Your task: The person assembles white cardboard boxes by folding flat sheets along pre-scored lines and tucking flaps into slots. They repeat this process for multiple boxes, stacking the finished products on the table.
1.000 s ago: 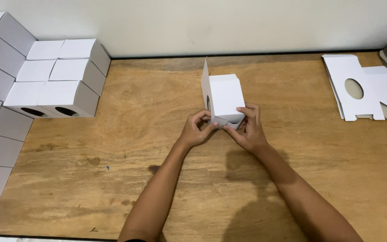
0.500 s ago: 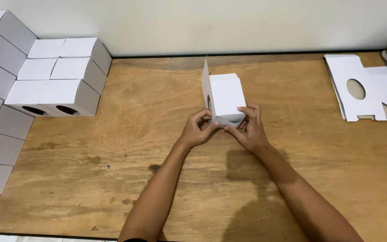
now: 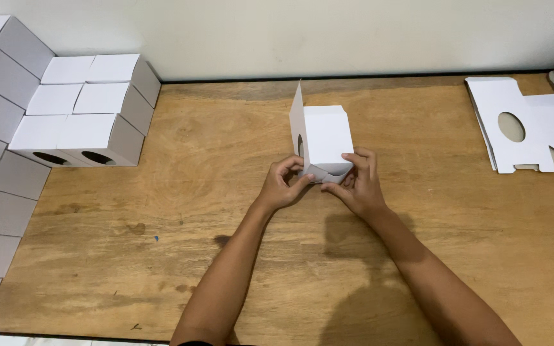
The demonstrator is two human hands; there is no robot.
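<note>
White box [image 3: 328,138] at table [image 3: 161,256] centre, long axis running 12–6 o'clock, near end facing person. Left hand [image 3: 281,187] at 7 o'clock of box, fingers curled, pinching near-end flap. Right hand [image 3: 358,182] at 5 o'clock, fingers narrow, pressing same end, fingertips over right edge. Both hands touch box, equally near. One flap stands upright along left side. Flat blanks [image 3: 527,125] at 3 o'clock, finished boxes [image 3: 88,106] at 9 o'clock, both well apart.

One half-folded white box [image 3: 325,138], two hands, six finished boxes [image 3: 84,102] beside it, perhaps more stacked at left; one pile of flat blanks [image 3: 533,125].
</note>
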